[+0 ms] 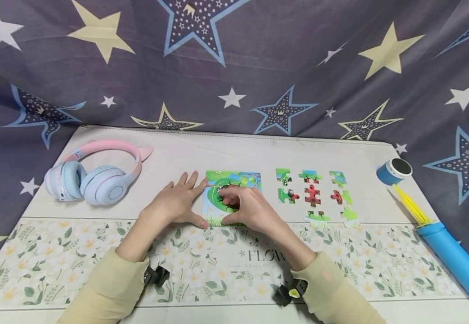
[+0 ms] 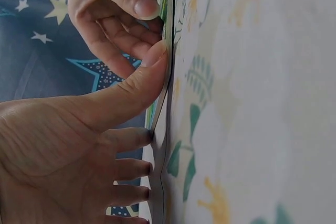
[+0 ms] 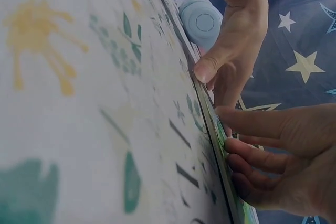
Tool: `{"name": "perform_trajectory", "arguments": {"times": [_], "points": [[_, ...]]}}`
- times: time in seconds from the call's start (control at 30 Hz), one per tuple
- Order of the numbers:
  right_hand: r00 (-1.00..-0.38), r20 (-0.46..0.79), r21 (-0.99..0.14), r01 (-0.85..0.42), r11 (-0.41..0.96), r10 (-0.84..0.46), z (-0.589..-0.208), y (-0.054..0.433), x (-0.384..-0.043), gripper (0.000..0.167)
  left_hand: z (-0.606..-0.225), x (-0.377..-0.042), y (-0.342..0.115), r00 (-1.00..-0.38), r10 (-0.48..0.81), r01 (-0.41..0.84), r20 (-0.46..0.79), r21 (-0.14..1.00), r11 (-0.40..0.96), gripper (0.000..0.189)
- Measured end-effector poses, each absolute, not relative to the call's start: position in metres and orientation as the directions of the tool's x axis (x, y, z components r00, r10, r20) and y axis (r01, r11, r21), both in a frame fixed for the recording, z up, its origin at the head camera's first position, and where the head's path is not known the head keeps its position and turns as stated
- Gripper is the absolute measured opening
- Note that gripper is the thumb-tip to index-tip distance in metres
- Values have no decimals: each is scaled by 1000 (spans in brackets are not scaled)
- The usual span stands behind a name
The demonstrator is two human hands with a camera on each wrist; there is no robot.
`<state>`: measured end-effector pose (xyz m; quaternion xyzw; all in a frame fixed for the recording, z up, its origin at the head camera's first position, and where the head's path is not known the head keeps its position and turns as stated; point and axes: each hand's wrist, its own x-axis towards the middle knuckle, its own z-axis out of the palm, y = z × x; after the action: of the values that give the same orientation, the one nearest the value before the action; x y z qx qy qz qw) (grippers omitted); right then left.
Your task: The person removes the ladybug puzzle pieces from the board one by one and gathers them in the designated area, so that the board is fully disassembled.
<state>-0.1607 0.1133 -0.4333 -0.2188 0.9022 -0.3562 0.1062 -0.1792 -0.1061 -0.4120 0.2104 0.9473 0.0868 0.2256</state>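
A puzzle board (image 1: pixel 211 176) printed with a green and blue scene lies on the table between the hands. At its left side the left hand (image 1: pixel 175 202) rests with fingers spread, its thumb at the lower left corner. The right hand (image 1: pixel 250 207) is over the board, fingers bent and fingertips touching it; thumb and index tips stand apart in the head view. Its palm hides the board's middle and lower right. Up close, the right fingers (image 3: pixel 252 156) meet the board's surface, and no piece shows between them. Loose puzzle pieces (image 1: pixel 312 195) lie in rough rows to the right.
Pink and blue headphones (image 1: pixel 104 184) sit at the left. On the right are a blue jar with a white rim (image 1: pixel 394 172) and a blue tube with yellow sticks (image 1: pixel 453 261). A floral cloth (image 1: pixel 76 265) covers the front, and a star-patterned curtain (image 1: pixel 234 58) hangs behind.
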Motion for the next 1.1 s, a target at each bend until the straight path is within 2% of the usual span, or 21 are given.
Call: {"name": "perform_trajectory", "arguments": {"times": [0.57, 1.1], "points": [[-883, -44, -626, -340, 702, -467, -438, 109, -157, 63, -411, -178, -105, -813, 433, 352, -390, 263, 898, 118], [-887, -52, -631, -327, 704, -459, -441, 109, -156, 62, -412, -178, -105, -813, 443, 362, -379, 267, 893, 118]]}}
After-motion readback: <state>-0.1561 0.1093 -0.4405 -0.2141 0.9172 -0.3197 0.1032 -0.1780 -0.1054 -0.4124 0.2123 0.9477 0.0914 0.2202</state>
